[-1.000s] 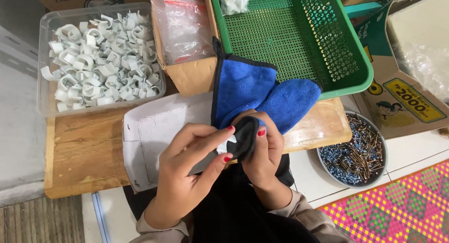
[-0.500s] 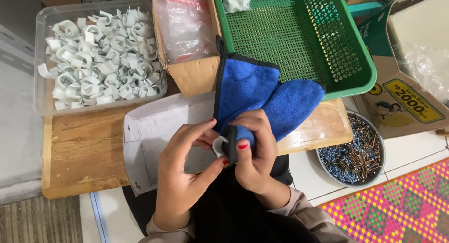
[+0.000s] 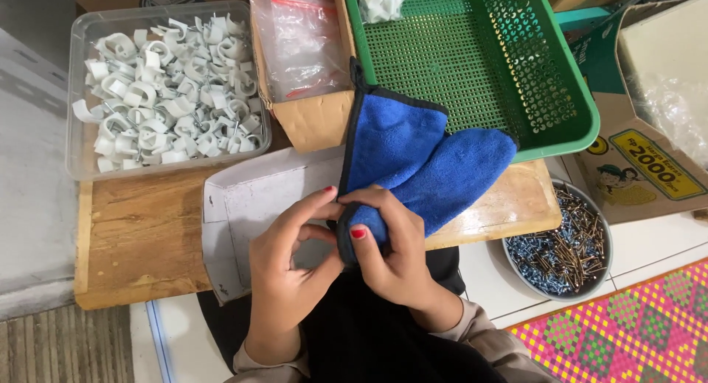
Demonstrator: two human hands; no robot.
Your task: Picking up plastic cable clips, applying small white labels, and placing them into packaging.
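A blue fleece cloth (image 3: pixel 413 154) with a black hem hangs from the edge of the green basket down to my hands. My right hand (image 3: pixel 394 261) grips the cloth's lower end, thumb and forefinger folded over it. My left hand (image 3: pixel 291 269) meets it from the left, its fingertips pinching the black hem next to my right thumb. Whatever sits inside the fold is hidden by the cloth and my fingers. Both hands hover over a shallow white cardboard tray (image 3: pixel 247 206), close to my lap.
A clear tub of white cable clips (image 3: pixel 162 81) stands at the back left on the wooden board (image 3: pixel 140 228). A green perforated basket (image 3: pixel 472 58), a cardboard box with plastic bags (image 3: pixel 302 51) and a metal bowl of nails (image 3: pixel 564 243) surround the hands.
Half a second ago a small white clip showed between my fingers; the cloth now covers it. My hands have closed together and shifted slightly upward on the cloth.
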